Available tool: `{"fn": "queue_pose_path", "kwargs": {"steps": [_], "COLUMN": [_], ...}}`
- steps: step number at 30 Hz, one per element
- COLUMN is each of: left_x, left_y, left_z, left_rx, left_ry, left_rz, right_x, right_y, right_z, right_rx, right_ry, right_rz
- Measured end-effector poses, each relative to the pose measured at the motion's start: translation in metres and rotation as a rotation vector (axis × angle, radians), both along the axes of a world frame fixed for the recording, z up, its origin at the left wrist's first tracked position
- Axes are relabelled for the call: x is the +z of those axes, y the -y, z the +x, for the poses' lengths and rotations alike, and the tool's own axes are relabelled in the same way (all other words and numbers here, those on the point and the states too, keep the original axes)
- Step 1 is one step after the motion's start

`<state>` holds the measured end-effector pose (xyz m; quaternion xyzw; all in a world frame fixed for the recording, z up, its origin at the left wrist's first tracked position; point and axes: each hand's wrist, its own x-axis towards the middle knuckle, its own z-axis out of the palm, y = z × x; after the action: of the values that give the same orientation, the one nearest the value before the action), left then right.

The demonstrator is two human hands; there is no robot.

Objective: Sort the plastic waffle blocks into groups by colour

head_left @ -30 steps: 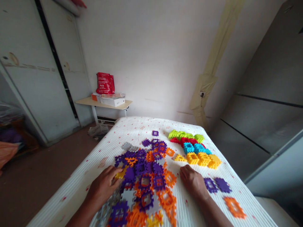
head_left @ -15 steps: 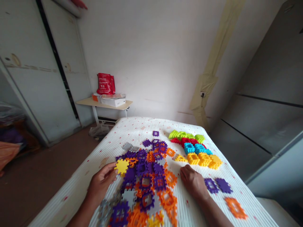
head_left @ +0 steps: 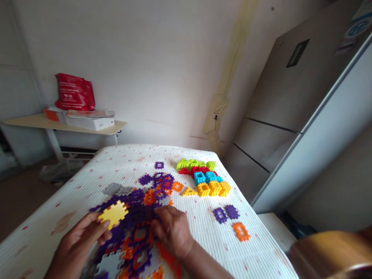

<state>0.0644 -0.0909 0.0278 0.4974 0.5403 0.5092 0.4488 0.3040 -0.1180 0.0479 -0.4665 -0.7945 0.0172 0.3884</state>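
Observation:
My left hand (head_left: pixel 84 240) pinches a yellow square interlocking tile (head_left: pixel 113 215) with toothed edges, held above the left side of a mixed pile. Purple tiles (head_left: pixel 141 234), orange tiles (head_left: pixel 149 197) and grey tiles (head_left: pixel 110 263) lie jumbled in that pile. My right hand (head_left: pixel 174 230) rests on the pile's right side, fingers curled down among the purple and orange pieces; whatever they grip is hidden. Past it, sorted rows stand on the bed-like padded surface (head_left: pixel 197 232): green tiles (head_left: pixel 193 164), red tiles (head_left: pixel 199 170), blue tiles (head_left: pixel 210 177) and yellow stacks (head_left: pixel 214 188).
Two purple tiles (head_left: pixel 231 211) and an orange frame tile (head_left: pixel 241 231) lie apart on the right. Beyond the surface's far left edge is a small table (head_left: pixel 31 121) with a red bag (head_left: pixel 72 93) and boxes (head_left: pixel 93 122). A grey refrigerator (head_left: pixel 270 93) stands at right.
My right hand has moved left from the bare cover onto the pile. My left hand still holds the yellow tile, now tilted. The view has turned to the right.

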Motion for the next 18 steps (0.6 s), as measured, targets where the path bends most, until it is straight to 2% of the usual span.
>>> {"fn": "queue_pose_path", "kwargs": {"steps": [4, 7, 13, 18], "left_x": [0.004, 0.011, 0.012, 0.023], "left_y": [-0.008, -0.008, -0.007, -0.005], "left_z": [0.016, 0.033, 0.056, 0.065], "left_rx": [-0.082, -0.145, -0.262, -0.252], "left_ry": [0.012, 0.053, 0.144, 0.114], "left_rz": [-0.027, -0.053, -0.069, -0.105], "right_x": [0.005, 0.006, 0.003, 0.005], "right_y": [-0.001, -0.002, -0.002, -0.002], "right_z": [-0.028, -0.037, -0.036, -0.028], "right_rx": [-0.07, -0.102, -0.174, -0.111], "right_ry": [-0.072, -0.094, -0.132, -0.218], "right_rz": [0.005, -0.008, -0.019, -0.01]}}
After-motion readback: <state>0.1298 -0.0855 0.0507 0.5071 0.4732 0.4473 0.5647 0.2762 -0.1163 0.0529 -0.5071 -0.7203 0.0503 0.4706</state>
